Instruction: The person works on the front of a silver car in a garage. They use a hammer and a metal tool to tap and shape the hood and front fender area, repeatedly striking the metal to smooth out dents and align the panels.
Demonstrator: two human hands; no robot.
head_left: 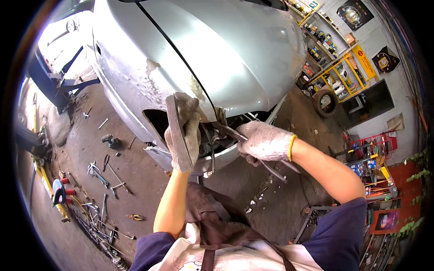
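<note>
In front of me is the front corner of a silver car (226,58), its fender (131,77) wrinkled and peeling, with an empty headlight opening (156,122). My left hand (187,131), in a pale knit glove, is at the hood's front edge beside that opening. Its fingers close on a long, flat grey bar (177,128) held roughly upright. On the right, my gloved right hand (264,141) grips a long-handled metal tool (233,132), whose dark end meets the fender edge by the hood gap. Two thin metal lengths stick out behind this hand; the tool's exact kind is unclear.
Wrenches and other hand tools (97,174), a cordless drill (110,141) and yellow-handled pliers (135,217) lie on the floor at left. A blue lift post (47,83) stands beyond. Shelves (327,40), a tire (325,103) and a red rack (384,142) line the right.
</note>
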